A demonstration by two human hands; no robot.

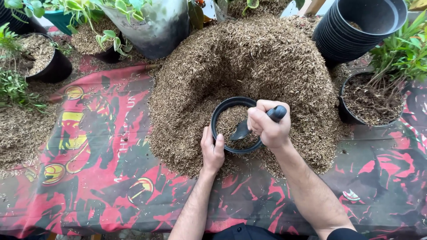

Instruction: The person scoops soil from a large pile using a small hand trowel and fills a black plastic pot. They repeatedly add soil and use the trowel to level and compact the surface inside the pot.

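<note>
Gripping the black handle of a small trowel (255, 123), your right hand (268, 126) is closed in a fist around it, with the dark blade angled down into a black plastic pot (221, 111). Your left hand (212, 149) is clasped on the pot's near rim, thumb on the edge and fingers down the outer wall, steadying it. The pot is partly filled with the same dry brown husk that surrounds it, and it sits in a hollow dug in the front of a large husk heap (249, 58).

That heap lies on a red and black printed sheet (98, 178) covering the table. To your right, just beside the heap, a black pot with a leafy green plant (378, 95) stands filled with dark mix. Beyond it, at the upper right, a stack of empty black pots (356, 29) leans on its side. To your left, well apart from your hands, another husk-filled black pot (42, 60) stands among green plants, and a grey planter (155, 26) sits behind the heap.
</note>
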